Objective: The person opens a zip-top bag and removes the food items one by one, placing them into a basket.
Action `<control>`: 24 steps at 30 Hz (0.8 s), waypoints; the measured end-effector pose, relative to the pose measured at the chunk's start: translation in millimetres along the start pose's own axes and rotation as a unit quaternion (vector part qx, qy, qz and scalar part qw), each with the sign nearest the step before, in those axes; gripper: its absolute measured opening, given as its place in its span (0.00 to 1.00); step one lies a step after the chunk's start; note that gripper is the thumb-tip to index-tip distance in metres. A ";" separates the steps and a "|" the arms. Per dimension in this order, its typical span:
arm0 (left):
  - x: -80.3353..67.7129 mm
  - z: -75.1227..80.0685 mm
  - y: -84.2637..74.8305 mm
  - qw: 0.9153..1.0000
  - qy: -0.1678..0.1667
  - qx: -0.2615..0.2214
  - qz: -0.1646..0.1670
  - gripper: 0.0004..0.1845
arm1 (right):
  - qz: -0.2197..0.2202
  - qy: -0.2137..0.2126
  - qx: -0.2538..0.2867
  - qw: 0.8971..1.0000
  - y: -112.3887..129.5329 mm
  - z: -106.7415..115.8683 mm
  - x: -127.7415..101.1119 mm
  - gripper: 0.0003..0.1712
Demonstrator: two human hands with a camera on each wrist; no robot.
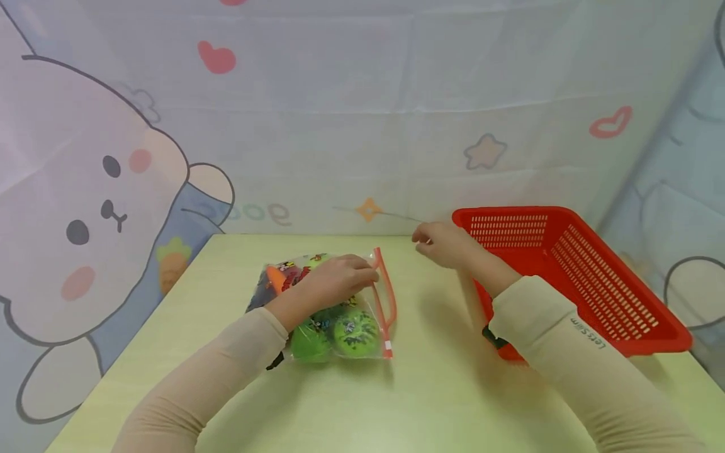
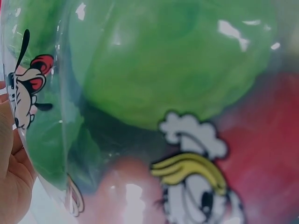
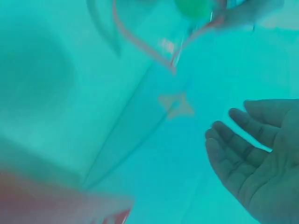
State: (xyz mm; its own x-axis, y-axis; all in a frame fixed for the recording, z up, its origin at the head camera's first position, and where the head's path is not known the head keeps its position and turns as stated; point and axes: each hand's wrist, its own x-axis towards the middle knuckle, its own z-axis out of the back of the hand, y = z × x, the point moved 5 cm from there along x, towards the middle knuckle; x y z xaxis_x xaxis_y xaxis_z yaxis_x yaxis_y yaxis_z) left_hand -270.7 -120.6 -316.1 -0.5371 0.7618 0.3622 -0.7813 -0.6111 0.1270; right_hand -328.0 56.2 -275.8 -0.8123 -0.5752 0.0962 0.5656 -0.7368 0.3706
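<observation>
A clear zip bag (image 1: 340, 327) printed with cartoon figures lies on the pale green table (image 1: 430, 390). It holds green round toys, a red thing and an orange thing. Its red zip strip (image 1: 385, 302) runs along the right side. My left hand (image 1: 340, 277) lies on top of the bag with its fingers curved over it, the tips by the zip. In the left wrist view the bag (image 2: 163, 70) fills the frame, with my palm (image 2: 11, 186) at the left edge. My right hand (image 1: 438, 242) hovers empty beside the bag, fingers relaxed (image 3: 261, 158).
A red slatted plastic basket (image 1: 623, 296) stands at the right of the table, under my right forearm; nothing shows inside it. A cartoon-printed cloth hangs behind and around the table. Bare tabletop lies in front of the bag.
</observation>
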 end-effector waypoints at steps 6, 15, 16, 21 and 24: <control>-1.6 1.6 0.2 1.000 -0.011 0.006 -0.003 0.05 | 0.018 0.069 -0.024 0.997 30.7 -39.8 -1.8 0.14; -0.6 0.9 0.8 1.000 -0.013 0.025 -0.002 0.06 | 0.058 0.129 0.170 0.975 23.5 -104.1 4.4 0.16; -0.5 0.9 0.4 1.000 -0.014 0.024 -0.004 0.06 | 0.056 0.148 0.205 0.966 20.3 -110.0 4.4 0.17; -0.2 -0.5 -1.5 0.999 -0.022 0.022 -0.013 0.05 | 0.051 0.231 0.330 0.914 8.9 -132.0 5.6 0.23; 0.6 0.1 -1.6 0.999 -0.025 0.024 -0.008 0.05 | 0.052 0.256 0.357 0.897 5.8 -138.7 8.5 0.24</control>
State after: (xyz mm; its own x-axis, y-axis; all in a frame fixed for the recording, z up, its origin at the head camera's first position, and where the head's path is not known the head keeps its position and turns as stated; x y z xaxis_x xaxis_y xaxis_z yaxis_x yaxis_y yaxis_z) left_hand -269.7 -119.2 -316.0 -0.5077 0.7603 0.4052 -0.7724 -0.6100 0.1768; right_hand -311.9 -2.3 -401.0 -0.4849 -0.8501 -0.2053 0.2498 -0.3596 0.8990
